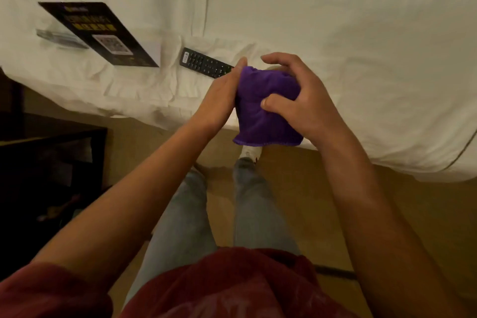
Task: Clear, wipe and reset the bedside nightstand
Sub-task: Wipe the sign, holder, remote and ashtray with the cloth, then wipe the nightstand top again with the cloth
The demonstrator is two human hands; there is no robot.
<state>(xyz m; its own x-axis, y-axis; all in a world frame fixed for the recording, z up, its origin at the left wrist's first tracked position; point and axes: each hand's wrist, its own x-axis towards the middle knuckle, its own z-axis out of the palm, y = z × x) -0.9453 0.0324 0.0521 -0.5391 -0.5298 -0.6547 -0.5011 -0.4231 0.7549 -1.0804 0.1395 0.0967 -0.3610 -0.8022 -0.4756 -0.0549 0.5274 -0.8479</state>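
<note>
White bed (335, 33) across the far side, serving as a parking place for what probably belongs on the nightstand. Dark desk (51, 162) at near left, in deep shadow; top surface hard to read, contents impossible to tell. On the bed at far left, a black card stand (103, 33) lying flat, with a clear acrylic base (60, 38) just beside it, likely laid down there to free the desk for wiping. Right of that, a black remote (204, 63) near the bed's edge, one end hidden behind the left hand (219, 93). Purple cloth (265, 106) held up between both hands above the bed's edge, bunched into a thick pad, probably being folded for a good wiping face. Left-hand fingers pressed along the cloth's left side, thumb (241, 62) on top, gripping it. Right hand (296, 100) curled over the right side, fingers (277, 59) arched above, thumb pinning the front fold.
</note>
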